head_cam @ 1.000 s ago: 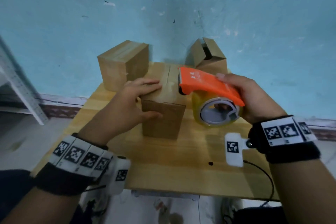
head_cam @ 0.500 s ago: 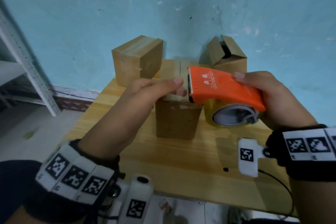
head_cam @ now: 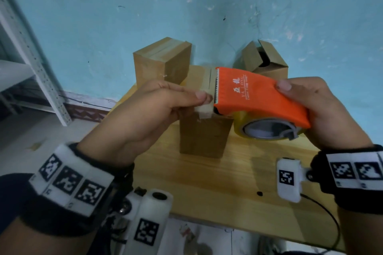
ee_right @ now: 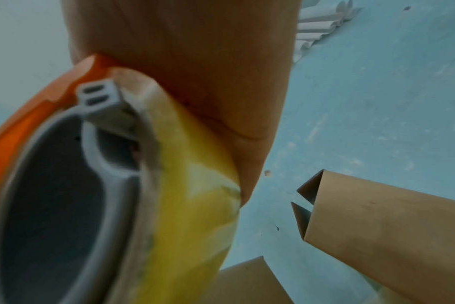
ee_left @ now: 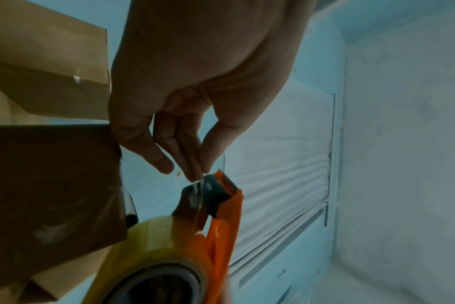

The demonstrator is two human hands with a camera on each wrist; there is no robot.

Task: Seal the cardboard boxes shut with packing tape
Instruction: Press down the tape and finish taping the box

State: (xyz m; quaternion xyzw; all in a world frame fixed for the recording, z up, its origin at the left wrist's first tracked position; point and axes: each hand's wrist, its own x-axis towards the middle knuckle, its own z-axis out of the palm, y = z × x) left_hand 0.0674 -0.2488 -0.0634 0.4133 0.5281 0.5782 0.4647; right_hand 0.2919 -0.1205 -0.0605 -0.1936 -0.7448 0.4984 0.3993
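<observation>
Wooden surface [head_cam: 217,182], turquoise wall behind. Right hand [head_cam: 323,109] fingers wrapped on orange tape dispenser [head_cam: 255,97]; left hand [head_cam: 149,114] fingers pinched on clear tape end [ee_left: 199,186]. Step: drawing tape. Next, likely: press end onto closed brown cardboard box [head_cam: 204,136] at its seam.

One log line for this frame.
left hand: pinches tape end | right hand: grips dispenser | middle box: unsealed
</observation>
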